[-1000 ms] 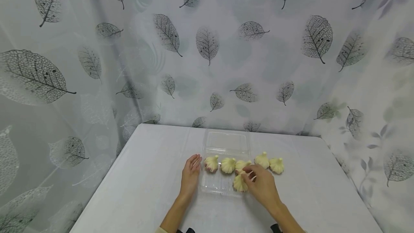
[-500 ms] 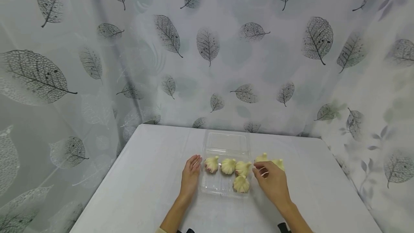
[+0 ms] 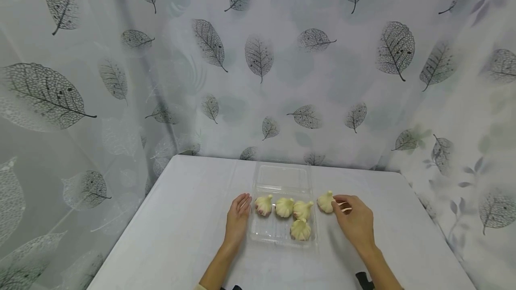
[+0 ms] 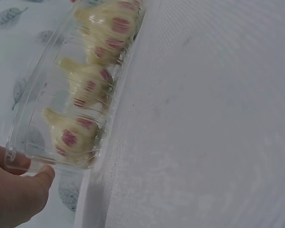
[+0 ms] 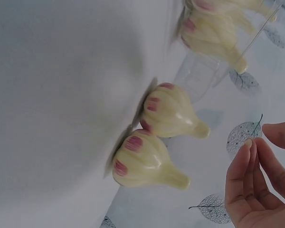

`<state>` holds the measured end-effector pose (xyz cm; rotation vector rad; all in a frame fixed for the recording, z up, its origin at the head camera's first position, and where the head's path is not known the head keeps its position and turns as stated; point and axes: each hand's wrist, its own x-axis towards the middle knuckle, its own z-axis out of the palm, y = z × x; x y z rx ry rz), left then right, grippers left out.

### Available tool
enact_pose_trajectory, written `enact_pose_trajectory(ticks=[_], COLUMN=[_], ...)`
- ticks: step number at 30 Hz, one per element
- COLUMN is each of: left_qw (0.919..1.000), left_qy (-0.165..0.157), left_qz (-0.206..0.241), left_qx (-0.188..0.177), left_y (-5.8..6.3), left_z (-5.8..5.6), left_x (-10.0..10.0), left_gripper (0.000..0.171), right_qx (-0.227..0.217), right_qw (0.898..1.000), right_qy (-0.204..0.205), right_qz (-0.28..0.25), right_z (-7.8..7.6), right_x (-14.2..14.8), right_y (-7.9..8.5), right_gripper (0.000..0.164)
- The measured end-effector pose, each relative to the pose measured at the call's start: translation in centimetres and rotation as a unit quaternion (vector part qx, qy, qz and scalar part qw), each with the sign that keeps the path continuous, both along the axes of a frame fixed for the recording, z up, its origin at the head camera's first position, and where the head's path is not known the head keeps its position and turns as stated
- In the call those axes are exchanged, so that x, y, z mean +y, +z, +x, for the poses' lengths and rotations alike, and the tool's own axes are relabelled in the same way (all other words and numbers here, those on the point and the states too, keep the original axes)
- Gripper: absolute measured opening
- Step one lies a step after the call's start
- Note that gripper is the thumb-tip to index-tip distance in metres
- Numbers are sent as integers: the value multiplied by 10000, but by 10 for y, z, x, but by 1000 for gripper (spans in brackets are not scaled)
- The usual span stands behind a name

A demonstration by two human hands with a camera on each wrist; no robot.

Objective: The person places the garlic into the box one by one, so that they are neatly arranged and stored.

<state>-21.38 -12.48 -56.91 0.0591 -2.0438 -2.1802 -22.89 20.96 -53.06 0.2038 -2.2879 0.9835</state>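
A clear plastic clamshell box (image 3: pixel 264 232) lies with its lid (image 3: pixel 282 177) folded back. Inside sit several garlic bulbs, one at the left end (image 3: pixel 264 205) and one at the front right (image 3: pixel 300 230). My left hand (image 3: pixel 237 218) rests against the box's left side; its thumb (image 4: pixel 46 175) touches the corner. To the right of the box my right hand (image 3: pixel 356 222) hovers with fingers bent and nothing between them. It is nearest to two loose garlic bulbs, the left one (image 5: pixel 173 110) and the right one (image 5: pixel 147 161), which it hides in the head view.
The white table (image 3: pixel 193 191) carries the box and bulbs. A leaf-printed curtain (image 3: pixel 282 79) hangs behind and along both sides. The table's back edge lies just beyond the raised lid.
My right hand has left the front right bulb in the box and moved right, past the box's edge, to the loose bulbs. My left hand has stayed put.
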Motion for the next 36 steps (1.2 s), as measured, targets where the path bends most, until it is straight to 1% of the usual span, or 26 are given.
enact_pose_trajectory(ticks=[3,6,9,14,20,24,30,33,36], left_qw=[10000,10000,10000,9999,9999,9998,9997,9995,9995], left_qy=[-3,15,41,32,-8,-47,-55,-71,-78], left_qz=[15,27,20,107,153,134,194,263,292], left_qx=[18,34,6,72,50,111,153,132,130], left_y=[0,-1,-2,-2,-2,-3,-2,-1,-1], left_z=[0,1,1,0,0,0,0,0,-1], left_x=[0,0,0,0,0,-1,1,1,1], left_gripper=[48,48,47,47,47,47,47,47,48], right_qx=[-7,-105,-259,-470,-842,-1089,-1152,-1127,-1007], right_qw=[10000,9999,9995,9984,9955,9929,9916,9920,9931], right_qy=[-59,-109,-154,-308,-428,-485,-574,-573,-592], right_qz=[-50,-60,-5,24,-74,-55,73,74,48], right_z=[-2,-2,-2,-5,-11,-14,-20,-21,-23], right_x=[4,7,9,13,20,25,32,34,35], right_y=[-1,-2,-2,-2,-7,-11,-18,-20,-22], right_gripper=[20,23,25,29,33,35,34,31,25])
